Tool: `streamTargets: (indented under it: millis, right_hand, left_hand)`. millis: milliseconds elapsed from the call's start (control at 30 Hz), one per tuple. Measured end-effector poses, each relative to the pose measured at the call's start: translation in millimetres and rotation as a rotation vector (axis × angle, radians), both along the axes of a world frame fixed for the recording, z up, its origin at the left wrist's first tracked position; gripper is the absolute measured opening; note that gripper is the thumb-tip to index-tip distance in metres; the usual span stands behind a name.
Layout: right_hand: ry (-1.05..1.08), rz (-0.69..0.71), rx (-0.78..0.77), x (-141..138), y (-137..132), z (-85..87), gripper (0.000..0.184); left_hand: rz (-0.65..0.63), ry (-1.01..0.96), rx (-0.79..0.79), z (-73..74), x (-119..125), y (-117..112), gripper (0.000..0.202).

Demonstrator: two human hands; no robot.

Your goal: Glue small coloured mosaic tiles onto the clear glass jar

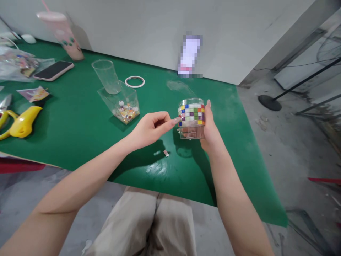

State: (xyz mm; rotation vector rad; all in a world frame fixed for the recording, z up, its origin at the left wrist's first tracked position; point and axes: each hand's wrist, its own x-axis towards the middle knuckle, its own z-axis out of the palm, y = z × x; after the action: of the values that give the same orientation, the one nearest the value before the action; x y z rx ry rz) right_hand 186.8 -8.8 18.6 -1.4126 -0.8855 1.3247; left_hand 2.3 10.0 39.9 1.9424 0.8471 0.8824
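Observation:
My right hand (pixel 211 129) is wrapped round a clear glass jar (pixel 191 118) held above the green table (pixel 80 117). The jar's upper half is covered in small coloured mosaic tiles. My left hand (pixel 151 128) is curled, its forefinger and thumb pressed against the tiles on the jar's left side. Whether a tile is between those fingers is not visible. One small loose tile (pixel 166 153) lies on the table below my hands.
A tilted clear box (pixel 123 103) holds several loose tiles, with an empty clear cup (pixel 106 76) and a white ring (pixel 134 81) beside it. A phone (pixel 53 70), pink tumbler (pixel 65 33), plastic bags and a yellow tool (pixel 22 122) lie at the left. Bare floor lies to the right.

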Motion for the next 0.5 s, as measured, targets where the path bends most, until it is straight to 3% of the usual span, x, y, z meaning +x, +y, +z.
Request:
streamTargets:
  millis: [133, 333, 500]
  right_hand:
    - [-0.017, 0.025, -0.008, -2, -1, 1.1, 0.080]
    - [0.008, 0.005, -0.058, -9, -2, 4.1, 0.078]
    - [-0.032, 0.032, -0.018, -21, -5, -1.9, 0.074]
  left_hand:
    - [0.041, 0.026, 0.135, -0.8, -1, -1, 0.033]
    - [0.019, 0.012, 0.181, -2.8, 1, -2, 0.034]
    - [0.049, 0.078, 0.581, -10.3, 1, -2, 0.030]
